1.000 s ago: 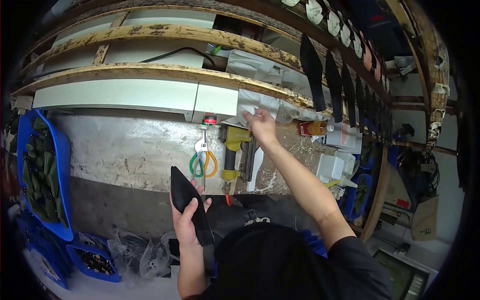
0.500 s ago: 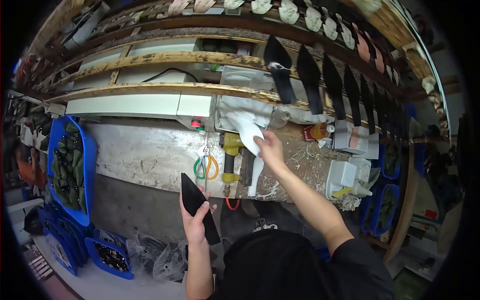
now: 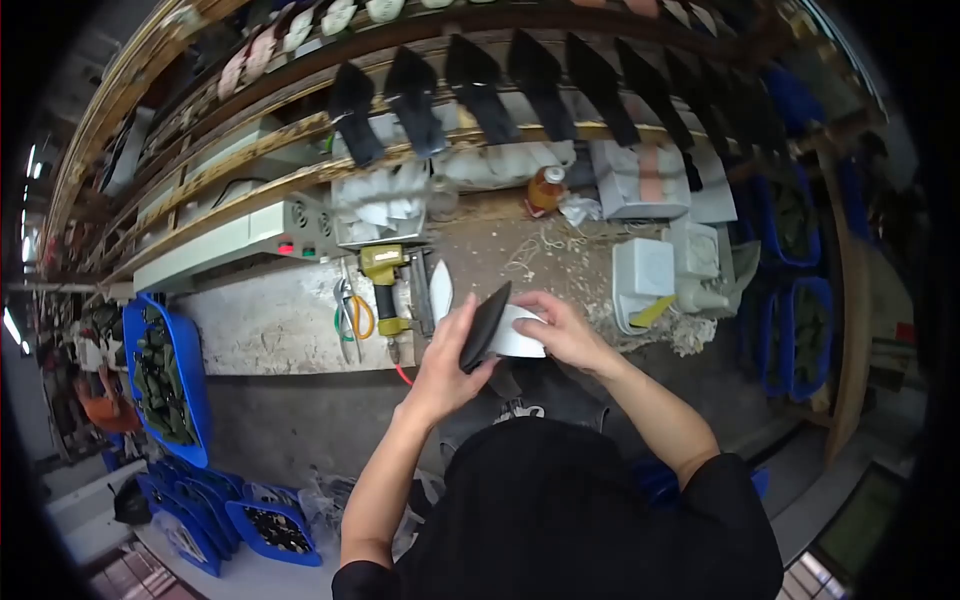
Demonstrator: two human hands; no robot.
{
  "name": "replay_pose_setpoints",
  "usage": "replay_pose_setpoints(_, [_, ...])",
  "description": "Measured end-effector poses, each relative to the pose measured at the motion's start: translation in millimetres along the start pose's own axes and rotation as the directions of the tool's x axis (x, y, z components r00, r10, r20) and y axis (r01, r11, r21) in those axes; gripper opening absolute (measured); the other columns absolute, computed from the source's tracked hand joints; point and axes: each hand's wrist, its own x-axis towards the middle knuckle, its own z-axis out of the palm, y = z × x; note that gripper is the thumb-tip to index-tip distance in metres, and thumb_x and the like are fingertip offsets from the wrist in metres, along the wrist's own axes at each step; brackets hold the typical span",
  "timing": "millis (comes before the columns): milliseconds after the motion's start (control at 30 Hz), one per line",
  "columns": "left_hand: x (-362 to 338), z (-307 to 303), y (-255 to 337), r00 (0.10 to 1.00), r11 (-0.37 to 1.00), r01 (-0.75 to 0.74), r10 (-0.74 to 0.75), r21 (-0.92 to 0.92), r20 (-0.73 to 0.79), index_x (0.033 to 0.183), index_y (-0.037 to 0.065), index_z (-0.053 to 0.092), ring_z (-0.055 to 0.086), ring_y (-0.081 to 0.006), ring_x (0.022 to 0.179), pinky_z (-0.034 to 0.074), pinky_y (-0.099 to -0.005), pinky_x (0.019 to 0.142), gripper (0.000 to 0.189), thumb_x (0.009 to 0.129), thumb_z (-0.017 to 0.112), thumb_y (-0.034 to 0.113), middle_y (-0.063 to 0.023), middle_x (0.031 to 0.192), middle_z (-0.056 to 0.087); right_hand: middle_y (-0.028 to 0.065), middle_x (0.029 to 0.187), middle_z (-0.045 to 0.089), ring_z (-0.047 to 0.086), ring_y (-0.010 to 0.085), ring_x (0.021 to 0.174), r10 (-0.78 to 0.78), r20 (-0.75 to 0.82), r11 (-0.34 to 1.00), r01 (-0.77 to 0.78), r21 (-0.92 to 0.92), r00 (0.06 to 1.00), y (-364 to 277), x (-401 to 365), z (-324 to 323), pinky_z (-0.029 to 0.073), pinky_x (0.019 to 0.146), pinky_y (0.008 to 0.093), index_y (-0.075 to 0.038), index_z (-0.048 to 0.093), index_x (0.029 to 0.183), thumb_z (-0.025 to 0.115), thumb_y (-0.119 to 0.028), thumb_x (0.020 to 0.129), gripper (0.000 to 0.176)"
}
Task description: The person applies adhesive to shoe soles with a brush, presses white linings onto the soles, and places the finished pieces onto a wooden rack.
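Observation:
My left hand (image 3: 437, 375) is wrapped round a black pointed piece (image 3: 486, 328), held tilted over the bench's front edge. Just right of it, my right hand (image 3: 563, 335) grips a white curved piece (image 3: 519, 334), which meets the black one. Behind my hands, another white piece (image 3: 441, 290) lies on the bench beside a yellow-green and black air tool (image 3: 385, 288). Left of the tool are scissors (image 3: 352, 312) with green and orange handles.
A blue bin of dark pieces (image 3: 165, 385) stands at the left of the bench (image 3: 270, 340). Black pointed pieces (image 3: 475, 85) line the rack above. A bottle (image 3: 545, 190) and white containers (image 3: 643, 272) are at the right. Another person (image 3: 105, 405) is at far left.
The view has turned to the right. My right hand has moved from the white pieces by the box to my left hand, bringing a white piece against the black one.

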Motion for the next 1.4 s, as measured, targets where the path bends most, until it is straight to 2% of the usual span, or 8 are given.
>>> replay_pose_setpoints(100, [6, 32, 8, 0.983, 0.995, -0.092, 0.084, 0.038, 0.165, 0.158, 0.001, 0.041, 0.068, -0.0334, 0.106, 0.053, -0.0361, 0.094, 0.088, 0.076, 0.073, -0.006, -0.0183, 0.134, 0.065, 0.0083, 0.093, 0.071, 0.057, 0.0089, 0.066, 0.132, 0.077, 0.984, -0.140, 0.114, 0.988, 15, -20, -15, 0.043, 0.057, 0.0212, 0.001, 0.062, 0.131, 0.069, -0.018, 0.097, 0.039])
replay_pose_setpoints(267, [-7, 63, -6, 0.942, 0.952, 0.257, -0.210, -0.165, 0.261, 0.155, -0.002, 0.044, 0.068, -0.0321, 0.104, 0.054, -0.0368, 0.096, 0.079, 0.080, 0.072, -0.004, -0.0188, 0.127, 0.068, 0.0043, 0.086, 0.067, 0.052, 0.0054, 0.063, 0.097, 0.210, 0.834, -0.195, 0.517, 0.973, 44, -30, -28, 0.038, 0.055, 0.0194, -0.001, 0.063, 0.127, 0.070, -0.024, 0.100, 0.036])
replay_pose_setpoints(433, [-3, 82, -28, 0.921, 0.838, 0.383, -0.380, -0.387, 0.089, 0.144, -0.004, 0.054, 0.069, -0.0237, 0.094, 0.056, -0.0320, 0.084, 0.061, 0.086, 0.071, -0.002, -0.0170, 0.116, 0.071, 0.0007, 0.080, 0.065, 0.050, 0.0044, 0.061, -0.035, 0.094, 0.987, 0.020, 0.158, 0.995, 80, -11, -33, 0.036, 0.053, 0.0192, -0.003, 0.067, 0.114, 0.071, -0.032, 0.102, 0.032])
replay_pose_setpoints(567, [-2, 74, -45, 0.676, 0.450, 0.705, -0.662, -0.548, 0.324, 0.133, -0.002, 0.061, 0.067, -0.0160, 0.084, 0.055, -0.0265, 0.072, 0.044, 0.090, 0.072, 0.002, -0.0124, 0.108, 0.072, -0.0020, 0.075, 0.064, 0.049, 0.0043, 0.061, -0.016, 0.069, 0.996, 0.010, 0.088, 0.997, 119, 28, -24, 0.034, 0.052, 0.0201, -0.004, 0.070, 0.101, 0.071, -0.032, 0.101, 0.028])
replay_pose_setpoints(833, [1, 84, -56, 0.585, 0.410, 0.695, -0.800, -0.591, 0.134, 0.122, -0.003, 0.068, 0.068, -0.0165, 0.085, 0.055, -0.0271, 0.075, 0.031, 0.092, 0.072, 0.004, -0.0103, 0.105, 0.075, -0.0018, 0.074, 0.063, 0.048, 0.0054, 0.059, 0.120, 0.034, 0.992, -0.121, 0.021, 0.992, 107, 54, -5, 0.034, 0.052, 0.0214, -0.003, 0.072, 0.097, 0.071, -0.030, 0.100, 0.028])
replay_pose_setpoints(1100, [-16, 71, -98, 0.685, 0.539, 0.586, -0.729, -0.605, 0.014, 0.135, 0.000, 0.060, 0.064, -0.0145, 0.079, 0.053, -0.0249, 0.070, 0.044, 0.092, 0.069, 0.001, -0.0087, 0.114, 0.071, 0.0049, 0.076, 0.067, 0.056, 0.0138, 0.061, 0.091, -0.154, 0.993, -0.102, -0.061, 0.984, 147, 95, -24, 0.043, 0.055, 0.0284, 0.000, 0.073, 0.098, 0.071, -0.034, 0.098, 0.034])
replay_pose_setpoints(1233, [-45, 23, -87, 0.570, 0.404, 0.591, -0.821, -0.698, 0.007, 0.136, -0.002, 0.058, 0.061, -0.0153, 0.076, 0.052, -0.0264, 0.071, 0.044, 0.093, 0.067, 0.001, -0.0097, 0.108, 0.070, 0.0068, 0.077, 0.066, 0.060, 0.0213, 0.067, 0.139, -0.312, 0.766, -0.301, -0.567, 0.940, 153, 134, -36, 0.049, 0.064, 0.0338, -0.001, 0.071, 0.098, 0.073, -0.041, 0.095, 0.040])
replay_pose_setpoints(1400, [-87, -12, -75, 0.490, 0.349, 0.506, -0.869, -0.789, -0.070, 0.140, 0.001, 0.055, 0.064, -0.0157, 0.094, 0.057, -0.0291, 0.074, 0.048, 0.094, 0.066, 0.000, -0.0114, 0.125, 0.068, 0.0093, 0.076, 0.069, 0.066, 0.0281, 0.067, -0.208, -0.505, 0.675, -0.251, -0.694, 0.837, 139, 126, -21, 0.053, 0.066, 0.0397, 0.001, 0.070, 0.108, 0.076, -0.040, 0.092, 0.044])
